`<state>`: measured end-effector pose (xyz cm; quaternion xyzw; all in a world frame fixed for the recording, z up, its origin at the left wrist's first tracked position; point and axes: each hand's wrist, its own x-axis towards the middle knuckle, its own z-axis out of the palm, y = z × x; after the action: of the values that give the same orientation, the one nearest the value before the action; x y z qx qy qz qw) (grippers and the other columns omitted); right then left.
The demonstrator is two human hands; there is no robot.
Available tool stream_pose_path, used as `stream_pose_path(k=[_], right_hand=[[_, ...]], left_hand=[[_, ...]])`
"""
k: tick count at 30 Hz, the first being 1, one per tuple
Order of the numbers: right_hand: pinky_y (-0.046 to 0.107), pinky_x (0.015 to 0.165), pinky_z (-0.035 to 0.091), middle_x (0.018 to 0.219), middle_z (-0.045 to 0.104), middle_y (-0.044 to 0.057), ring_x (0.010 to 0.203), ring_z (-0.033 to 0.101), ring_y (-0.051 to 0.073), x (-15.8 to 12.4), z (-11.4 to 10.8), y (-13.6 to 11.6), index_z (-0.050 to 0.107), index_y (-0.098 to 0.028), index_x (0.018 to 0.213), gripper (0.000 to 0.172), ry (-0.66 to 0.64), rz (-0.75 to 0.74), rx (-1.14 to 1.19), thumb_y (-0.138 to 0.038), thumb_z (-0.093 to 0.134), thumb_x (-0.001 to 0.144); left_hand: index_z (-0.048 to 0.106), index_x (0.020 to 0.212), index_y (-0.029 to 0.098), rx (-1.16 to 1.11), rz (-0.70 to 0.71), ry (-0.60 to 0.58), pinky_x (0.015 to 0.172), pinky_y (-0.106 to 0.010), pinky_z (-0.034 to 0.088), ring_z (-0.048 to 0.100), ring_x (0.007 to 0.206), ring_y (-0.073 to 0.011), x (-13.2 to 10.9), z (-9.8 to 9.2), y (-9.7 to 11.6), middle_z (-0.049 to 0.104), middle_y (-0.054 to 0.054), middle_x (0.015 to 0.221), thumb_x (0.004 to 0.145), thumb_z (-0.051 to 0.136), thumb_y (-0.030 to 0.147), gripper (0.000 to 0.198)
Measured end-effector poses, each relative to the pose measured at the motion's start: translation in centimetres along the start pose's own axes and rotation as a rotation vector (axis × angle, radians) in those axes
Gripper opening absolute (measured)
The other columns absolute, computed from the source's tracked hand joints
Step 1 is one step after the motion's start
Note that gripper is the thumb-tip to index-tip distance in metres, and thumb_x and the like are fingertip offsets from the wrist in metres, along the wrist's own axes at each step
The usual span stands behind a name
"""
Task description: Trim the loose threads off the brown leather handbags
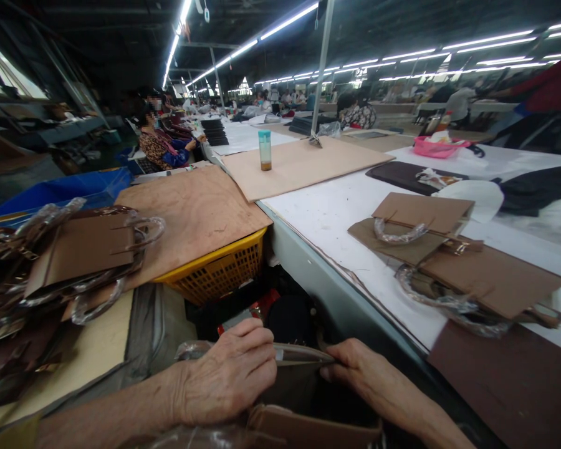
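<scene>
A brown handbag (315, 429) is low in the view, its mouth open toward me and its inside dark. My left hand (234, 369) is closed at the left end of the bag's far rim, its fingers curled; the fingertips are partly hidden. At the right end of that rim, my right hand (362, 368) pinches the edge between thumb and fingers. A plastic-wrapped handle (194, 349) shows behind my left wrist. The bag's lower part is out of the frame.
More brown handbags with wrapped handles lie piled at left (86, 246) and on the white table (308, 215) at right (495, 274). A yellow crate (215, 268) stands under a wooden board (191, 206). A bottle (265, 151) stands farther back. A co-worker (163, 143) sits at left.
</scene>
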<state>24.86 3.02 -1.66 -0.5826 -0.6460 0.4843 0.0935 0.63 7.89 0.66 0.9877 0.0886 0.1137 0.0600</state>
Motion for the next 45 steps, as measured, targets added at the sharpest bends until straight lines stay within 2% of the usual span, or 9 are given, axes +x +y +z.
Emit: stream_pose_path(k=[4, 10, 16, 20, 26, 30, 33, 38, 45], right_hand=[[0.023, 0.049, 0.021, 0.057, 0.033, -0.006, 0.054, 0.034, 0.009, 0.1, 0.0, -0.2, 0.043, -0.018, 0.059, 0.018, -0.001, -0.018, -0.023, -0.026, 0.045, 0.075], [0.023, 0.049, 0.021, 0.055, 0.032, -0.007, 0.053, 0.034, 0.009, 0.0, 0.0, -0.9, 0.042, -0.018, 0.057, 0.020, 0.017, -0.040, -0.060, -0.025, 0.045, 0.076], [0.023, 0.055, 0.025, 0.060, 0.046, -0.004, 0.061, 0.046, 0.011, 0.1, 0.5, -0.8, 0.048, -0.018, 0.059, 0.018, 0.102, -0.038, -0.124, -0.025, 0.045, 0.076], [0.023, 0.055, 0.025, 0.062, 0.051, -0.003, 0.063, 0.048, 0.012, 0.2, 0.8, -0.9, 0.051, -0.018, 0.059, 0.019, 0.119, -0.026, -0.160, -0.025, 0.045, 0.076], [0.024, 0.056, 0.027, 0.063, 0.056, -0.001, 0.063, 0.050, 0.013, 0.5, 1.0, -1.3, 0.055, -0.017, 0.061, 0.021, 0.125, -0.027, -0.236, -0.025, 0.045, 0.078], [0.025, 0.056, 0.028, 0.065, 0.059, 0.001, 0.064, 0.052, 0.014, 0.6, 1.0, -1.4, 0.057, -0.018, 0.063, 0.021, 0.132, -0.009, -0.274, -0.026, 0.045, 0.079], [0.025, 0.058, 0.029, 0.067, 0.060, 0.001, 0.067, 0.054, 0.015, 0.4, 1.2, -1.5, 0.057, -0.018, 0.063, 0.021, 0.140, -0.001, -0.267, -0.025, 0.045, 0.079], [0.025, 0.059, 0.030, 0.069, 0.062, 0.003, 0.070, 0.055, 0.016, 0.4, 1.5, -1.7, 0.058, -0.018, 0.064, 0.022, 0.146, 0.008, -0.275, -0.026, 0.044, 0.080], [0.023, 0.059, 0.028, 0.063, 0.057, -0.002, 0.063, 0.051, 0.012, -0.2, 1.0, -1.5, 0.054, -0.019, 0.061, 0.021, 0.116, -0.072, -0.222, -0.024, 0.045, 0.080]], left_hand=[[0.049, 0.077, 0.014, -0.054, -0.056, -0.046, 0.079, -0.038, 0.035, 0.043, 0.077, -0.0186, 0.3, -0.2, 0.0, 0.056, -0.005, 0.073, 0.088, 0.031, 0.009, 0.022], [0.051, 0.079, 0.016, -0.102, -0.205, -0.071, 0.073, -0.032, 0.035, 0.041, 0.074, -0.0175, 1.0, -0.6, 0.3, 0.052, -0.003, 0.072, 0.085, 0.036, 0.011, 0.017], [0.050, 0.080, 0.018, -0.109, -0.291, -0.071, 0.078, -0.032, 0.034, 0.042, 0.075, -0.0165, 0.7, 0.8, -0.1, 0.054, -0.003, 0.078, 0.083, 0.040, 0.010, 0.013], [0.047, 0.083, 0.017, -0.107, -0.247, -0.084, 0.082, -0.035, 0.033, 0.043, 0.077, -0.0177, 0.2, 1.1, -0.2, 0.055, -0.003, 0.079, 0.077, 0.044, 0.007, 0.011], [0.046, 0.087, 0.018, 0.084, -0.399, -0.125, 0.074, -0.036, 0.037, 0.045, 0.075, -0.0202, -0.4, 1.8, 0.4, 0.056, -0.003, 0.076, 0.078, 0.042, 0.009, 0.013], [0.046, 0.092, 0.018, 0.024, -0.404, -0.282, 0.061, -0.029, 0.039, 0.051, 0.070, -0.0178, -0.2, 1.6, 0.6, 0.058, -0.002, 0.083, 0.074, 0.045, 0.008, 0.020], [0.046, 0.089, 0.020, -0.021, -0.388, -0.311, 0.056, -0.026, 0.036, 0.052, 0.062, -0.0147, -0.1, 0.9, 0.6, 0.059, 0.001, 0.079, 0.078, 0.042, 0.008, 0.017], [0.048, 0.085, 0.020, -0.100, -0.390, -0.233, 0.055, -0.025, 0.036, 0.055, 0.059, -0.0130, -0.4, 0.6, 0.3, 0.060, 0.003, 0.073, 0.083, 0.038, 0.008, 0.016], [0.055, 0.085, 0.019, -0.232, -0.489, 0.071, 0.062, -0.020, 0.040, 0.053, 0.070, -0.0103, -0.5, 2.1, -1.0, 0.055, 0.000, 0.080, 0.090, 0.033, 0.012, 0.024]])
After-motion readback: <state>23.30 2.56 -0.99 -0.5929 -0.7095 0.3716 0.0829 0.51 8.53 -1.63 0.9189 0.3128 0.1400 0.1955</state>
